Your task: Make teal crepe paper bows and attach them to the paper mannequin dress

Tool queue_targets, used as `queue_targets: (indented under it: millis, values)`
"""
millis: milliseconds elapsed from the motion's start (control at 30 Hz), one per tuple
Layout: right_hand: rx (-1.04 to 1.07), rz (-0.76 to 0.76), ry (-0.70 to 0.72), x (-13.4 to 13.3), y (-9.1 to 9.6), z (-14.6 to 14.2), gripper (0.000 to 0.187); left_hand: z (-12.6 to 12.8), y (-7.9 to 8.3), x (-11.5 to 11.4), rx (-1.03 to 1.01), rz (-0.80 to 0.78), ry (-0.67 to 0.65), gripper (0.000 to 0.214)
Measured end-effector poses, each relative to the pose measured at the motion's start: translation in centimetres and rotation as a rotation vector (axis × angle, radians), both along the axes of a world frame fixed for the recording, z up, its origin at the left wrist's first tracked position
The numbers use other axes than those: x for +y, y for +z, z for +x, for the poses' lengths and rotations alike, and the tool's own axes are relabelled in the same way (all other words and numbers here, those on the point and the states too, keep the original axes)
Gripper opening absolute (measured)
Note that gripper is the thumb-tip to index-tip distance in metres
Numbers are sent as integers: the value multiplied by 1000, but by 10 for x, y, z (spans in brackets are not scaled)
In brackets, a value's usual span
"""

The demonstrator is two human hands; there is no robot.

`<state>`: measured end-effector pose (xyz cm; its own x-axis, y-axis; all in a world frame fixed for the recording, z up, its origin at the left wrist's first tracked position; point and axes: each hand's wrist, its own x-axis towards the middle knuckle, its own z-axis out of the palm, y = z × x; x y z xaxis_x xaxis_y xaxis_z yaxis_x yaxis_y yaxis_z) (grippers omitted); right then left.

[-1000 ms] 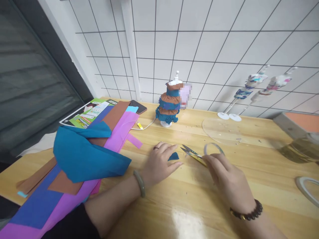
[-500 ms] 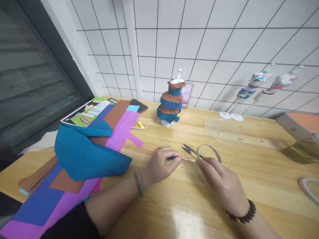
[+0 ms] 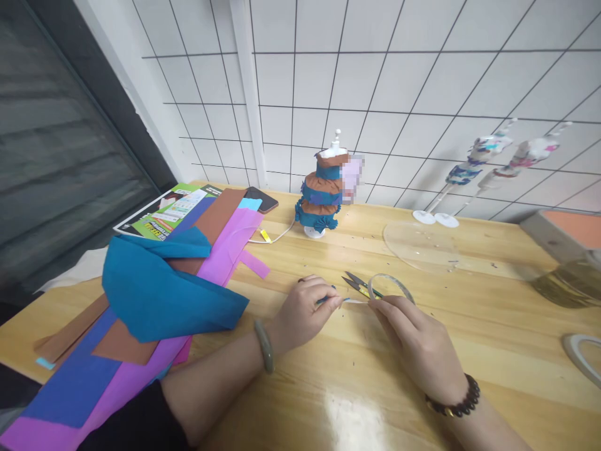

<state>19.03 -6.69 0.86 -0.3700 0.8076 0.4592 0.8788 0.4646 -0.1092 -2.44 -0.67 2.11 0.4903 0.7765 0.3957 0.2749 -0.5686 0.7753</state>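
Note:
Near the middle of the table, my left hand (image 3: pixel 310 310) pinches a small piece of blue paper (image 3: pixel 323 300), mostly hidden by the fingers. A thin white strip of tape (image 3: pixel 357 302) runs from there to my right hand (image 3: pixel 417 332). Its fingertips grip a narrow roll of tape (image 3: pixel 398 283), held upright on edge. Just behind the roll lie open-bladed scissors (image 3: pixel 357 284), partly covered by it. Farther back stands a small white dress form (image 3: pixel 335 145), wrapped in ruffled blue and brown paper (image 3: pixel 323 186).
Sheets of blue, brown and purple paper (image 3: pixel 173 288) are heaped on the left, with a phone (image 3: pixel 263 200) behind. Two more dress forms (image 3: pixel 488 150) lean near the tiled wall, beside a clear round plate (image 3: pixel 416 247). Another tape roll (image 3: pixel 580 357) lies far right.
The roll of tape in my right hand has tipped slightly lower and left. The blue paper has turned a little in my left fingers. Both hands stay nearly in place.

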Motion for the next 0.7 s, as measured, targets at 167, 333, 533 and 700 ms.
queue_targets:
  millis: [167,333,533,700]
  values:
    - [97,-17,70,2,7,-1,28,0,7,-2,-85,-257,-69,23]
    - [248,-125,102,1,15,-6,29,-1,10,-5,-87,-261,-201,23]
    - [93,-367,143,-4,22,-10,55,0,7,-8,33,-171,-321,26]
    - [157,-312,195,-6,36,-11,27,0,5,-9,56,-114,-330,22]
